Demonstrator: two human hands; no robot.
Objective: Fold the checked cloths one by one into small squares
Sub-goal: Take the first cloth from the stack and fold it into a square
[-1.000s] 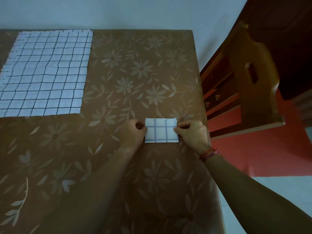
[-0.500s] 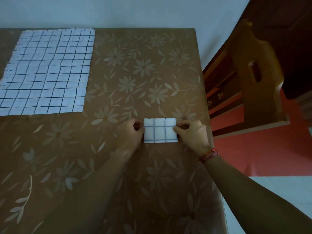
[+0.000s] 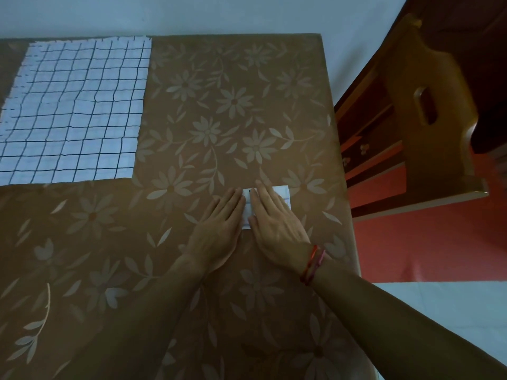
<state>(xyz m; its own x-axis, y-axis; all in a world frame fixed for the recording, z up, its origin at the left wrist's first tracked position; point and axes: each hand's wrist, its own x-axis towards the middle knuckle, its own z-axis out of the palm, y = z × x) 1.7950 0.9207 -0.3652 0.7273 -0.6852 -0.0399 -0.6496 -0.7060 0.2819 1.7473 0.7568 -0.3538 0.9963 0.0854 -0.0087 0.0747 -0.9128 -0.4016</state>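
A small folded checked cloth [image 3: 282,193], white with dark lines, lies near the table's right edge. My right hand [image 3: 274,220] lies flat on top of it with straight fingers and covers most of it. My left hand [image 3: 219,226] rests flat beside it on the left, fingers straight, its edge against the cloth's left side. A large unfolded checked cloth [image 3: 74,111] is spread flat at the far left of the table.
The table [image 3: 192,119] wears a brown cloth with a pale flower pattern. A wooden chair [image 3: 428,111] stands just past the right edge, over a red floor. A pale wall runs behind the table's far edge.
Both hands pinched the small cloth's left and right ends before. Now they lie flat, the right one pressed over the cloth, the left beside it, and the cloth looks narrower.
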